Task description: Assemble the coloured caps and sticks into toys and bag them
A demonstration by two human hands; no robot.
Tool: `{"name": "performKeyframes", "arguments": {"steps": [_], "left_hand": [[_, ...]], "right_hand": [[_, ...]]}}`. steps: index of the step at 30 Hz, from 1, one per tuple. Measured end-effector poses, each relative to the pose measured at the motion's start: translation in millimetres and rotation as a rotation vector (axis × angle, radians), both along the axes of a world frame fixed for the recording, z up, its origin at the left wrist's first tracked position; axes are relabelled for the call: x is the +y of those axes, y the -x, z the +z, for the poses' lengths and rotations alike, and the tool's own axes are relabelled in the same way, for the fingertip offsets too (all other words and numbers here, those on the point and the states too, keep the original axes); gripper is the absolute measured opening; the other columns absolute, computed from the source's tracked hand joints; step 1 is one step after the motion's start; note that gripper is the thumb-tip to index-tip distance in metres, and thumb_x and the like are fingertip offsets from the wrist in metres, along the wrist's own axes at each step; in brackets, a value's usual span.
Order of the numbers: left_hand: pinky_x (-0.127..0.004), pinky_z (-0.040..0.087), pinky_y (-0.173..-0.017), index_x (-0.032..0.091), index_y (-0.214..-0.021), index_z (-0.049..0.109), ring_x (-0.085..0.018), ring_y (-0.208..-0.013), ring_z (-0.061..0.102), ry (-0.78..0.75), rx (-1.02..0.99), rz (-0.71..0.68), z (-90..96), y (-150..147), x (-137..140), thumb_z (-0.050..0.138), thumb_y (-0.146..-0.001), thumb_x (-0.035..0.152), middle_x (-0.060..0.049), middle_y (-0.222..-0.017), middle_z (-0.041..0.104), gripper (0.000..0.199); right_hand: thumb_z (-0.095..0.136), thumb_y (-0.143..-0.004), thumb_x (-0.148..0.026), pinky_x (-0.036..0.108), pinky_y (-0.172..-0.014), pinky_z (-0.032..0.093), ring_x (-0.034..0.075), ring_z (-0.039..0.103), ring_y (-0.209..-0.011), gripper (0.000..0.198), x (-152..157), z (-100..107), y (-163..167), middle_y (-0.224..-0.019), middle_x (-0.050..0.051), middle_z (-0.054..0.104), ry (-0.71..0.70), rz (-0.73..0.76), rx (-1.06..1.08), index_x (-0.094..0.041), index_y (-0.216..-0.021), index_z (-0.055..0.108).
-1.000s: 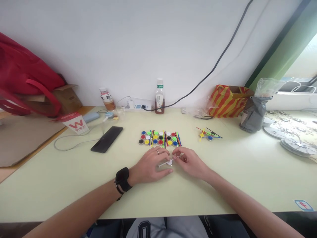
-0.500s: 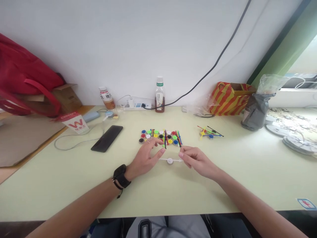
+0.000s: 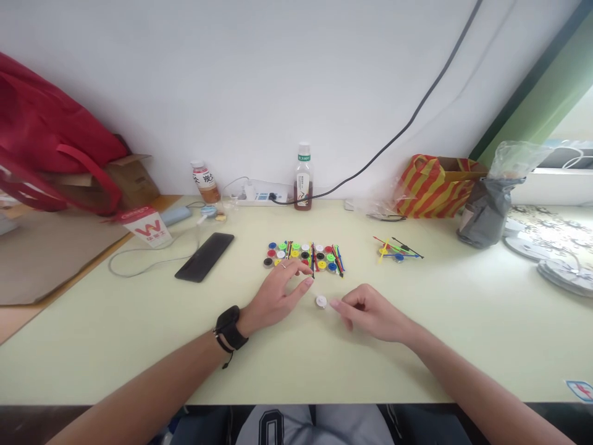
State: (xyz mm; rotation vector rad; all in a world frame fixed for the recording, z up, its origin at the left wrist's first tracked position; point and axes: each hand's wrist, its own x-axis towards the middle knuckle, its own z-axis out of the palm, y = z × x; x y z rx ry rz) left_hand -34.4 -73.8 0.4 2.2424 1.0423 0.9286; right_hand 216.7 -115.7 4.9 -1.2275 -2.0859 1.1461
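A small round white spinner base [image 3: 321, 301] rests on the table between my hands; its white arrow is hardly visible now, perhaps blurred by motion. My right hand [image 3: 373, 313] is just right of it, fingers loosely curled, thumb apart and pointing at the base, holding nothing. My left hand [image 3: 278, 290] hovers to the upper left, thumb and fingers apart, empty. Beyond it lie rows of coloured round bases [image 3: 295, 254], partly hidden by the fingers, with bundles of coloured arrows [image 3: 340, 259] among them. To the right, several assembled spinners [image 3: 398, 250] lie in a heap.
A black phone [image 3: 204, 257] lies at left, near a cable and a red-and-white box [image 3: 147, 227]. Along the wall stand two drink bottles [image 3: 303, 179], a power strip [image 3: 259, 196], a striped bag [image 3: 433, 188] and a grey bag [image 3: 486, 213]. A black cord hangs across the wall.
The white arrow, lying level across its base before, no longer shows clearly. My right hand has gone from a pinch by the arrow's tip to loosely parted fingers, slightly lower. The view shifted slightly.
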Motion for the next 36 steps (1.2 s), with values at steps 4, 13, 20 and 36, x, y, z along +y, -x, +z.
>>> {"name": "performKeyframes", "arguments": {"steps": [4, 13, 20, 36], "left_hand": [[-0.039, 0.046, -0.102, 0.024, -0.111, 0.065, -0.023, -0.111, 0.061, 0.000, 0.008, -0.003, 0.2, -0.1, -0.2, 0.053, -0.104, 0.036, -0.005, -0.114, 0.069, 0.018], [-0.039, 0.045, -0.100, 0.025, -0.110, 0.065, -0.023, -0.111, 0.061, 0.005, 0.025, -0.034, 2.1, -0.9, -0.5, 0.054, -0.104, 0.035, -0.004, -0.111, 0.069, 0.016], [-0.040, 0.046, -0.100, 0.025, -0.108, 0.064, -0.023, -0.110, 0.061, 0.014, 0.038, -0.043, 1.8, -0.9, -1.5, 0.055, -0.103, 0.034, -0.004, -0.112, 0.068, 0.014], [-0.042, 0.046, -0.102, 0.026, -0.106, 0.066, -0.024, -0.111, 0.061, 0.019, 0.047, -0.042, 3.1, -1.0, -2.1, 0.055, -0.102, 0.033, -0.005, -0.111, 0.068, 0.014]], "right_hand": [[0.049, -0.103, -0.051, 0.025, -0.052, 0.030, 0.010, 0.034, -0.054, 0.053, 0.2, 6.3, 0.2, -0.058, -0.003, 0.041, -0.037, 0.018, 0.104, -0.018, -0.063, 0.056], [0.056, -0.100, -0.028, 0.029, -0.071, 0.044, 0.017, 0.059, -0.078, 0.011, 7.0, -13.4, 0.6, -0.088, 0.005, 0.066, -0.623, 0.004, -0.126, -0.021, -0.103, 0.063], [0.053, -0.103, -0.026, 0.031, -0.070, 0.048, 0.018, 0.063, -0.077, 0.012, 12.4, -4.4, -16.5, -0.089, 0.006, 0.068, -0.730, -0.100, -0.131, -0.022, -0.104, 0.065], [0.058, -0.098, -0.020, 0.045, -0.088, 0.054, 0.028, 0.067, -0.102, 0.026, -71.0, -14.8, 14.3, -0.110, 0.014, 0.072, -0.915, -0.289, -0.209, -0.018, -0.124, 0.062]]}}
